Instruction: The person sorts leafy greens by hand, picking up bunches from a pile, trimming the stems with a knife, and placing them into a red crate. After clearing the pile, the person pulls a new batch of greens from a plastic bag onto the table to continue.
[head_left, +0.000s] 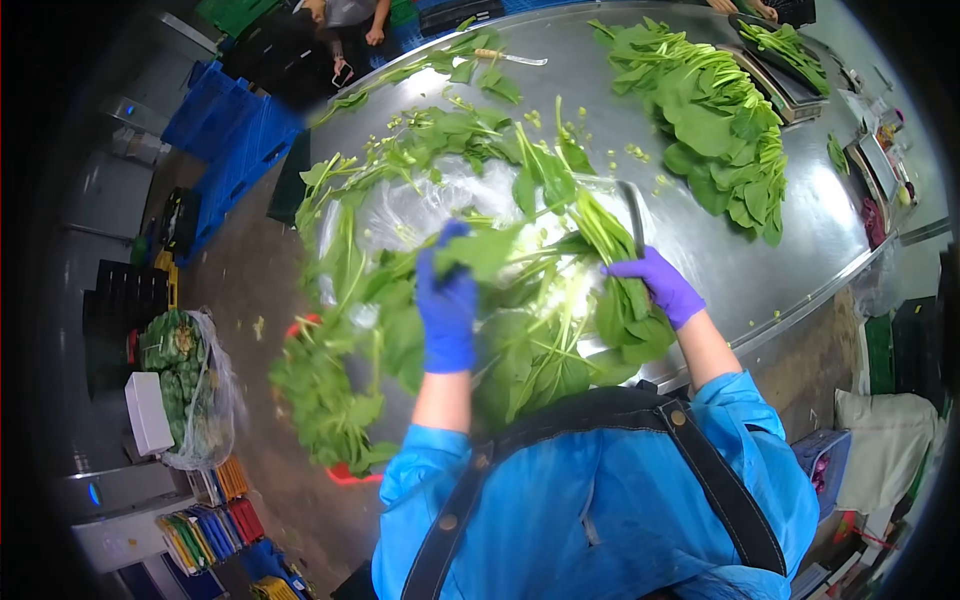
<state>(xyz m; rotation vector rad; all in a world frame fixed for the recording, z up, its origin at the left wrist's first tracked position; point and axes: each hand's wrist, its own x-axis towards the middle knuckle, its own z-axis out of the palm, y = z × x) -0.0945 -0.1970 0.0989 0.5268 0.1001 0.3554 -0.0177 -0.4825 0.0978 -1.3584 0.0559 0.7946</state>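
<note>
My right hand (662, 286), in a purple glove, is closed round a bunch of leafy greens (628, 310), its thumb across the pale stalks. My left hand (447, 305), gloved in blue-purple, is raised over the pile to the left and smeared by motion. A blurred green leaf (485, 250) shows at its fingers and appears to be pinched there; the fingertips are partly hidden. Loose leafy greens (535, 365) lie under and between both hands, around clear plastic film (420, 205) on the metal table (810, 215).
A long row of greens (715, 130) lies at the far right, beside a scale (785, 90) with more greens on it. A knife (512, 58) rests near the far edge. Other people's hands show at the top. A red-rimmed container (350, 474) stands under greens at the left.
</note>
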